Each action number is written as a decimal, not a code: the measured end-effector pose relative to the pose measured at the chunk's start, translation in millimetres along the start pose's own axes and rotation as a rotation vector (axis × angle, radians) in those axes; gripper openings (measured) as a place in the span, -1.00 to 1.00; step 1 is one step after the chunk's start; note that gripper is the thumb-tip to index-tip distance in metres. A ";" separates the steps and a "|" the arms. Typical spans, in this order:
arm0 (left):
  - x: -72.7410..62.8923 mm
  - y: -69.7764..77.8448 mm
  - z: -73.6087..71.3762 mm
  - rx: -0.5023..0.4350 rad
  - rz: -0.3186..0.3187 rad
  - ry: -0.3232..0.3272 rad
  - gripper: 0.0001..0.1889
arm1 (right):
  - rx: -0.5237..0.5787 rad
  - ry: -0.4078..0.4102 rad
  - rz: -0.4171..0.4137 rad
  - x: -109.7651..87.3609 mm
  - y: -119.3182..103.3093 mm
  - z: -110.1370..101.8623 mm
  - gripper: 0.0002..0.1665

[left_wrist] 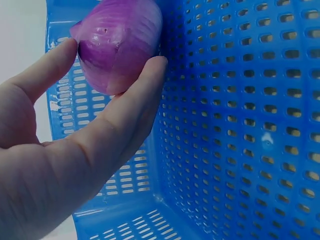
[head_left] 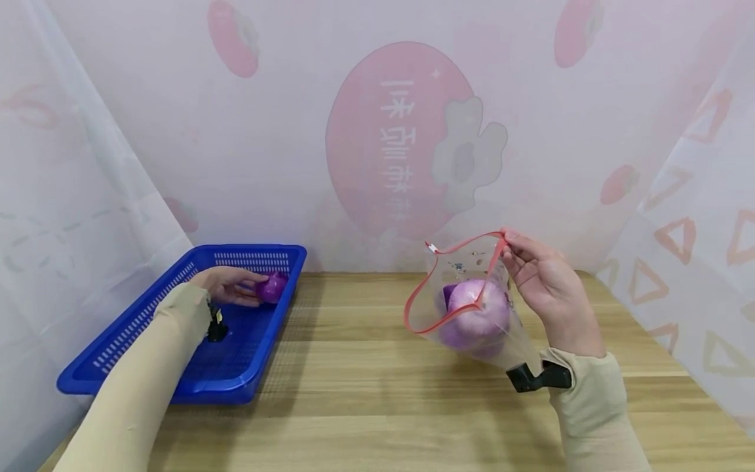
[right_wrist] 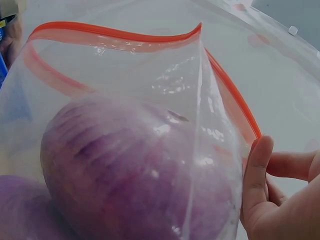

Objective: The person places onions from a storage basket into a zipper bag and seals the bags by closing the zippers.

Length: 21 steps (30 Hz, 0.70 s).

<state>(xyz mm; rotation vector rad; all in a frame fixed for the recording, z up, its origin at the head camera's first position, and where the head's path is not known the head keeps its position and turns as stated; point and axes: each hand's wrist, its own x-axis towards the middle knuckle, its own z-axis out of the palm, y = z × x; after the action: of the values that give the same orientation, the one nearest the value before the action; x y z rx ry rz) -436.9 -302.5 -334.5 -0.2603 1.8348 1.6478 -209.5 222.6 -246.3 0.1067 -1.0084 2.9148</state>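
Note:
At the far right corner of the blue plastic basket [head_left: 253, 354], my left hand [head_left: 230, 286] holds a purple onion [head_left: 271, 287]. The left wrist view shows the thumb on one side of the onion [left_wrist: 117, 45] and the fingers along the other. My right hand [head_left: 545, 282] pinches the red zip edge of a clear zip bag [head_left: 420, 324] between thumb and fingers. The bag's mouth gapes toward the left. Inside it lies a large pale purple onion [head_left: 480, 309], with another purple onion [right_wrist: 25, 210] partly hidden beside it.
The basket stands at the left of a wooden table [head_left: 354, 387], a stretch of tabletop between it and the bag. Patterned white curtains [head_left: 283, 183] hang behind and along both sides. A black wrist mount [head_left: 539, 377] sits at the right sleeve.

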 end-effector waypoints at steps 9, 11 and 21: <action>4.5 -0.6 3.6 0.037 0.001 0.019 -0.09 | 0.023 -0.003 0.003 -0.1 0.6 -1.2 -0.85; 5.0 -0.4 3.7 0.045 0.012 0.012 -0.07 | 0.025 -0.007 0.003 0.0 0.4 -1.4 -0.84; 10.4 -2.2 8.3 0.066 0.041 0.010 -0.12 | 0.005 -0.010 -0.001 0.5 -0.4 -4.3 -0.84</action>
<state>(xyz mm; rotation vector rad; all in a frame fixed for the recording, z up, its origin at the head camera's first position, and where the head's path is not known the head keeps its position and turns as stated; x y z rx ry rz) -441.0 -292.2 -342.4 -0.2035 1.9101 1.6129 -210.1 225.7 -249.4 0.1226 -1.0018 2.9189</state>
